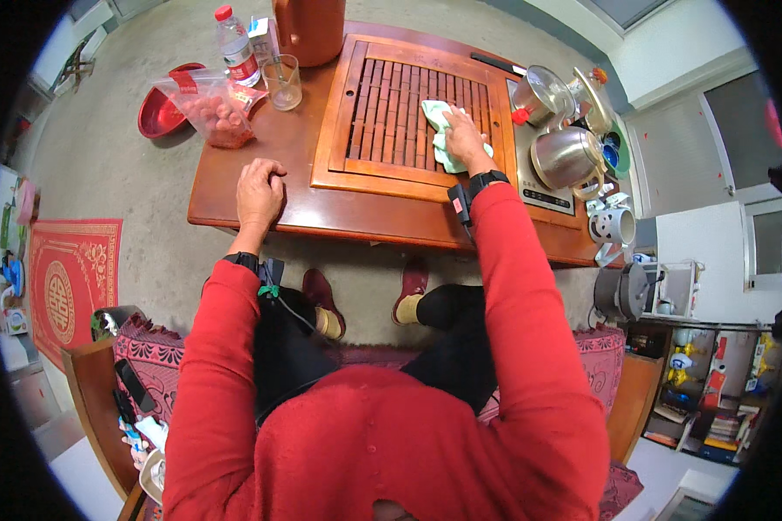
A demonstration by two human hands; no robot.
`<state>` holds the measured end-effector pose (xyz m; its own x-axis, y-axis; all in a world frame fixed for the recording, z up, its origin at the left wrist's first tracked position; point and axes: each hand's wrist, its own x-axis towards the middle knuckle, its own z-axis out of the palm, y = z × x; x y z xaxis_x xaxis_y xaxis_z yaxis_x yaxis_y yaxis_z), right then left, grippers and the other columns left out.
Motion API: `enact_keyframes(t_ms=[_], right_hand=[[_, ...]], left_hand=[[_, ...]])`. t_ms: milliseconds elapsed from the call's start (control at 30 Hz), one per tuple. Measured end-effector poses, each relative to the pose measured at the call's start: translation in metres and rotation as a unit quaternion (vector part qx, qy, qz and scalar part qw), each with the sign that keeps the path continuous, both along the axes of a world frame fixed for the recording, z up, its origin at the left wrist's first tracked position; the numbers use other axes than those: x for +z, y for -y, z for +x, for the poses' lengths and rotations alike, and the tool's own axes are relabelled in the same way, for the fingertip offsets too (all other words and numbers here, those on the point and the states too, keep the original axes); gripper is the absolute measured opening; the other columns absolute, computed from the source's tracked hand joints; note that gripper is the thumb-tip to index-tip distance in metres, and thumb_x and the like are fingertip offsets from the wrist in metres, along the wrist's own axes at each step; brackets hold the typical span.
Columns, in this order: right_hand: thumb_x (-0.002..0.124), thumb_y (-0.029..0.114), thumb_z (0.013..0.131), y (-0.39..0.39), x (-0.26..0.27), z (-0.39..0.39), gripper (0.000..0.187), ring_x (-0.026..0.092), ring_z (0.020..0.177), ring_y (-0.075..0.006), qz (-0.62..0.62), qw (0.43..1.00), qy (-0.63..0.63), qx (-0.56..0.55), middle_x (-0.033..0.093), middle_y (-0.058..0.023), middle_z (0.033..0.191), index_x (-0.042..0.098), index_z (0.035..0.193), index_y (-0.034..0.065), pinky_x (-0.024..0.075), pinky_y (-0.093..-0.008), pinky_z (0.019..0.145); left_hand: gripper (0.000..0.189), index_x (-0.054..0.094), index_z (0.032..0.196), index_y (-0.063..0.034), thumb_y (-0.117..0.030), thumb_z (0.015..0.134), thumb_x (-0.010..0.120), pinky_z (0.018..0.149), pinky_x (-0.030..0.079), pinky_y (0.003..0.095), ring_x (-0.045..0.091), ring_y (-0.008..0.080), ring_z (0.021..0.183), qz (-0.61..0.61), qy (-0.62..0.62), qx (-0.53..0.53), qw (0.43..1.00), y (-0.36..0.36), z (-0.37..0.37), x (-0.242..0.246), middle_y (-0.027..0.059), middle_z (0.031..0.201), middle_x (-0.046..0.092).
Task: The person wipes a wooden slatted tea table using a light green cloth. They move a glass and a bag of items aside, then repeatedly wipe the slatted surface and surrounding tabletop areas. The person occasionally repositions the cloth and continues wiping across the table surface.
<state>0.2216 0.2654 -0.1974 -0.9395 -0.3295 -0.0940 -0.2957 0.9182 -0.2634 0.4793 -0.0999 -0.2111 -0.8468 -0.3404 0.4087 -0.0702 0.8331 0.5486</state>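
My right hand [463, 138] grips a pale green cloth [438, 120] and presses it on the slatted wooden tea tray [384, 111], toward the tray's right side. Part of the cloth is hidden under the fingers. Resting on the bare tabletop [234, 189] left of the tray is my left hand [260, 189], its fingers loosely curled and nothing seen in it. Beyond that hand stands a clear plastic bag [218, 114] of reddish pieces, close to the table's left edge.
A drinking glass [283, 84], a red-capped water bottle [238, 52] and a reddish-brown jug [309, 32] stand at the back left. A red bowl [158, 116] is behind the bag. To the right, a steel kettle [565, 156], a glass pot [542, 94] and a panda mug [611, 226] crowd the edge.
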Motion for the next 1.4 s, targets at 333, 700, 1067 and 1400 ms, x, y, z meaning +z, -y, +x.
enact_keyframes(t_ms=[333, 700, 1067, 1400], right_hand=[[0.064, 0.033, 0.101, -0.028, 0.017, 0.066, 0.036, 0.033, 0.158, -0.0277, -0.056, 0.991, 0.04, 0.112, 0.052, 0.0057, 0.161, 0.074, 0.135, 0.0231, 0.0074, -0.0788, 0.122], [0.058, 0.019, 0.106, -0.016, 0.019, 0.071, 0.04, 0.026, 0.161, -0.0289, -0.032, 0.993, -0.006, 0.115, 0.042, 0.0015, 0.168, 0.066, 0.145, 0.0245, 0.0169, -0.0783, 0.121], [0.05, 0.018, 0.109, 0.013, 0.022, 0.036, 0.045, 0.025, 0.161, -0.0345, 0.032, 0.997, -0.029, 0.069, 0.033, -0.0004, 0.173, 0.057, 0.153, 0.0254, 0.0217, -0.0814, 0.118], [0.05, 0.018, 0.11, 0.025, 0.015, 0.011, 0.045, 0.021, 0.162, -0.0362, 0.033, 0.998, -0.027, 0.049, 0.03, -0.003, 0.174, 0.056, 0.154, 0.0232, 0.0173, -0.083, 0.119]], left_hand=[[0.025, 0.074, 0.117, -0.0181, -0.018, 0.093, 0.066, 0.098, 0.051, 0.0459, 0.064, 0.0307, 0.111, -0.059, -0.007, -0.104, 0.993, -0.01, 0.006, 0.017, 0.0049, 0.118, 0.072], [0.048, 0.064, 0.146, -0.023, -0.026, 0.098, 0.064, 0.118, 0.038, 0.0474, 0.053, 0.0269, 0.14, -0.135, 0.111, -0.235, 0.956, -0.016, 0.003, 0.018, -0.0003, 0.155, 0.059], [0.054, 0.064, 0.146, -0.0216, -0.012, 0.092, 0.062, 0.117, 0.04, 0.0468, 0.055, 0.0286, 0.138, -0.132, 0.107, -0.238, 0.956, -0.017, 0.0, 0.019, 0.0007, 0.155, 0.059], [0.049, 0.068, 0.139, -0.0227, -0.013, 0.092, 0.063, 0.114, 0.044, 0.0458, 0.058, 0.0273, 0.134, -0.14, 0.087, -0.223, 0.961, -0.019, -0.001, 0.02, -0.0001, 0.149, 0.064]])
